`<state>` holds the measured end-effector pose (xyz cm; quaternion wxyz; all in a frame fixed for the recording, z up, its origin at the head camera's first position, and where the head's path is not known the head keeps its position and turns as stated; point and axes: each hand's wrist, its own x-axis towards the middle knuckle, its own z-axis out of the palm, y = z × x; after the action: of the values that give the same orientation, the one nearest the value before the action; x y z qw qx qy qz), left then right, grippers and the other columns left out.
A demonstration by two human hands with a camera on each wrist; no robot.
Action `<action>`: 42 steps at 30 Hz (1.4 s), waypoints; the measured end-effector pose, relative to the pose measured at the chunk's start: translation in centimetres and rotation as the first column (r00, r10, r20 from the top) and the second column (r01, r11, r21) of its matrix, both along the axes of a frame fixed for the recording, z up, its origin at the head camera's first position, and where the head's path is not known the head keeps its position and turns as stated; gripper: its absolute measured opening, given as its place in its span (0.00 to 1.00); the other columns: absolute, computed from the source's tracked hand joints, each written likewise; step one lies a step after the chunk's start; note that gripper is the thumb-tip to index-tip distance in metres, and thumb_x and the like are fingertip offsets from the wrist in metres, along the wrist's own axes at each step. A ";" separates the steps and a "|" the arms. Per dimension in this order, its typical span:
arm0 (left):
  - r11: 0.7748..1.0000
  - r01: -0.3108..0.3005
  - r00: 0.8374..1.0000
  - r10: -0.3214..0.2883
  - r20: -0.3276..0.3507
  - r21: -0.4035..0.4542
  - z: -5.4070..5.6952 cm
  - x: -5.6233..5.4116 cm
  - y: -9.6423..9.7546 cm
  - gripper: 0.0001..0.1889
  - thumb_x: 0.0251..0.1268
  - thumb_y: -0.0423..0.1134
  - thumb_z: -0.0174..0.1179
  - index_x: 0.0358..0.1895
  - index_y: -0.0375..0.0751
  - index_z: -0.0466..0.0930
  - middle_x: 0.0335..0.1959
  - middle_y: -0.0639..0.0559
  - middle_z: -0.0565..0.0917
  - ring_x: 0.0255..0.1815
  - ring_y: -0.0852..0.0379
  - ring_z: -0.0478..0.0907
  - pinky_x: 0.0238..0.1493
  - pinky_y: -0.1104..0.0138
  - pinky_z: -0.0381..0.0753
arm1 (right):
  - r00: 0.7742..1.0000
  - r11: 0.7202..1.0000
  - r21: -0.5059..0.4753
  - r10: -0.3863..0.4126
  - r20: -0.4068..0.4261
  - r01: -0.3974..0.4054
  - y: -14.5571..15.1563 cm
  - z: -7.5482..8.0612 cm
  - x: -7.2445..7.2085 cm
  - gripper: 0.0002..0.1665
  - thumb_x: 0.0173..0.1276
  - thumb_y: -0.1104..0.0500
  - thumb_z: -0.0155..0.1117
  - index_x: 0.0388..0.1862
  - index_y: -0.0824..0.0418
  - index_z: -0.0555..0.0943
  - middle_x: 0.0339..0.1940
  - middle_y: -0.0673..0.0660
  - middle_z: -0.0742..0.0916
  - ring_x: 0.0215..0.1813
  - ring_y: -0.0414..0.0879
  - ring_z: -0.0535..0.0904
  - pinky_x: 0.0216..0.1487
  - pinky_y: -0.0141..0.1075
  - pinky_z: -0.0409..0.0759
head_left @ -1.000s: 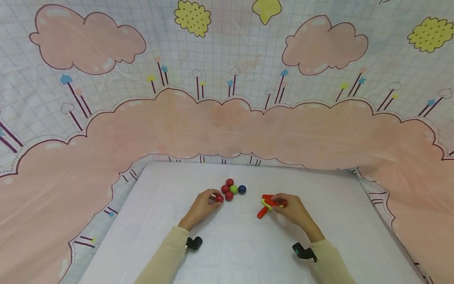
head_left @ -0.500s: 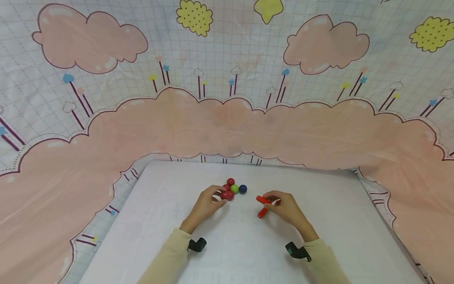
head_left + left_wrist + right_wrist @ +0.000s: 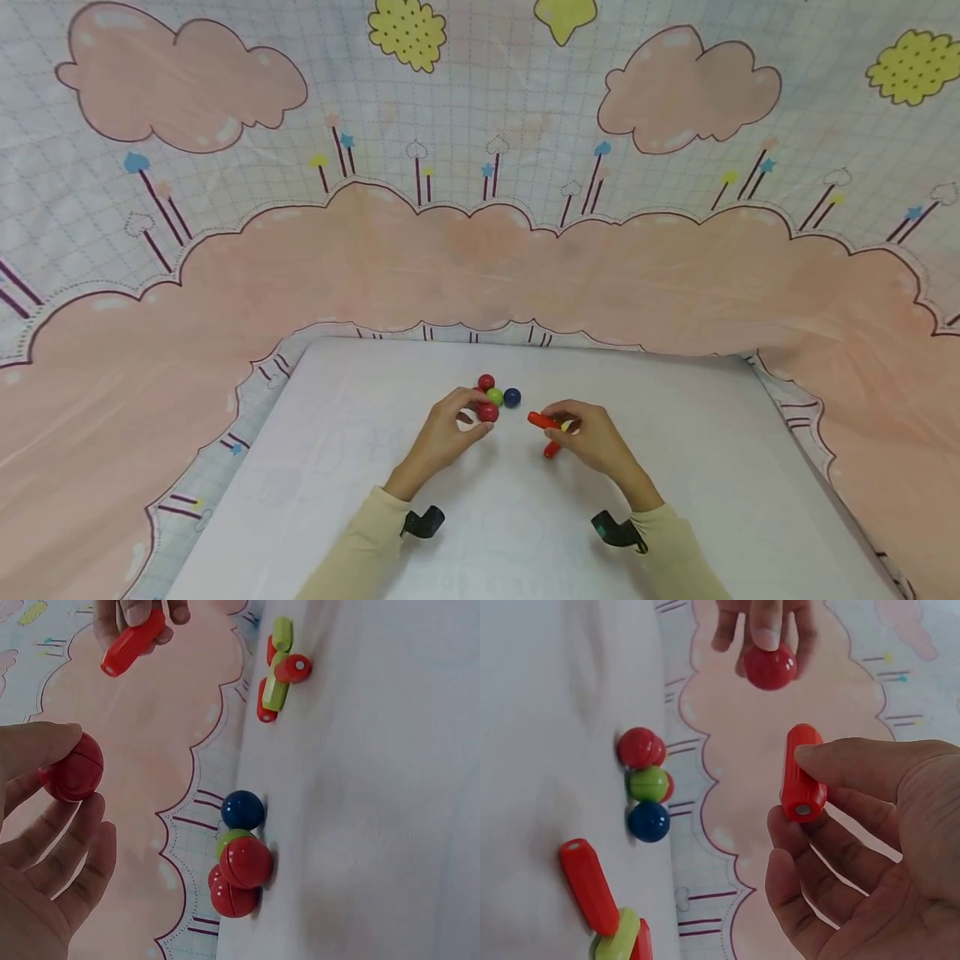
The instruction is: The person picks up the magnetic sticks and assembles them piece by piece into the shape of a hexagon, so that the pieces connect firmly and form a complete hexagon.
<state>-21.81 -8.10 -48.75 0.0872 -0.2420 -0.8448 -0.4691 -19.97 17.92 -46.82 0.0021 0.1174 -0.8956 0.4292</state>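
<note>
My left hand pinches a glossy red ball between thumb and fingers, held up above the white table. Opposite it, my right hand holds a short red faceted rod with a silvery disc in its end. A gap separates the held ball from the held rod. Below and behind the left hand cluster a blue ball, a lime green ball and several red balls. Under the right hand lies a small heap of red and lime rods, partly hidden by that hand in the head view.
A white tabletop spreads around both hands. Behind it and at its sides hangs a curtain printed with pink clouds. A black wrist camera sits on the left sleeve, another camera on the right.
My left hand has raised its red ball and moved right, in front of the cluster. My right hand has drawn the red rod off the heap and shifted left, so the hands are nearer each other.
</note>
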 end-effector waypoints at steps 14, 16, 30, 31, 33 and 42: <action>0.999 0.039 0.998 -0.040 -0.041 -0.027 0.3 0.5 1.8 0.18 0.57 0.34 0.71 0.50 0.45 0.80 0.48 0.51 0.81 0.43 0.45 0.79 0.46 0.57 0.84 | 0.999 0.999 -0.033 0.032 -0.014 -0.033 -0.9 0.2 0.2 0.13 0.61 0.62 0.72 0.45 0.52 0.86 0.43 0.50 0.88 0.40 0.44 0.79 0.41 0.33 0.79; 0.998 0.027 0.998 -0.030 -0.054 -0.051 0.4 0.7 2.0 0.18 0.57 0.35 0.71 0.50 0.46 0.80 0.48 0.52 0.81 0.43 0.50 0.79 0.46 0.61 0.84 | 0.999 0.999 -0.034 0.029 -0.014 -0.029 -1.0 0.1 0.2 0.13 0.60 0.63 0.72 0.45 0.53 0.86 0.43 0.51 0.88 0.40 0.44 0.79 0.41 0.33 0.80; 0.996 0.043 0.994 -0.051 -0.101 -0.083 0.4 1.0 2.4 0.18 0.56 0.36 0.72 0.50 0.46 0.79 0.47 0.52 0.81 0.43 0.49 0.79 0.44 0.66 0.83 | 0.999 1.000 -0.013 0.027 -0.047 -0.028 -1.4 -0.1 0.5 0.14 0.58 0.63 0.74 0.44 0.54 0.86 0.39 0.49 0.88 0.40 0.45 0.79 0.42 0.32 0.78; 0.995 0.045 0.994 -0.053 -0.098 -0.085 0.4 1.0 2.4 0.18 0.56 0.36 0.72 0.50 0.46 0.79 0.47 0.52 0.81 0.43 0.49 0.79 0.43 0.67 0.82 | 0.999 0.999 -0.015 0.028 -0.047 -0.029 -1.4 -0.1 0.5 0.14 0.58 0.63 0.74 0.44 0.54 0.86 0.39 0.49 0.88 0.40 0.45 0.79 0.42 0.32 0.78; 0.995 0.048 0.994 -0.057 -0.093 -0.093 0.3 1.0 2.3 0.18 0.56 0.36 0.72 0.50 0.45 0.79 0.45 0.53 0.82 0.42 0.51 0.78 0.42 0.67 0.82 | 0.999 0.999 -0.018 0.030 -0.045 -0.031 -1.5 -0.1 0.5 0.14 0.58 0.64 0.74 0.44 0.54 0.86 0.39 0.50 0.88 0.40 0.44 0.79 0.43 0.32 0.79; 0.986 0.028 0.991 -0.048 -0.124 -0.162 0.1 1.2 2.2 0.18 0.55 0.38 0.72 0.50 0.46 0.81 0.45 0.53 0.83 0.39 0.61 0.76 0.37 0.72 0.78 | 0.996 0.996 -0.056 0.072 -0.047 -0.075 -2.2 -0.3 0.7 0.12 0.59 0.63 0.74 0.43 0.56 0.86 0.37 0.52 0.87 0.33 0.44 0.78 0.33 0.30 0.80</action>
<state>-20.61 -5.90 -48.68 0.1123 -0.2939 -0.8677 -0.3849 -19.25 15.68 -47.08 0.0099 0.1598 -0.8776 0.4519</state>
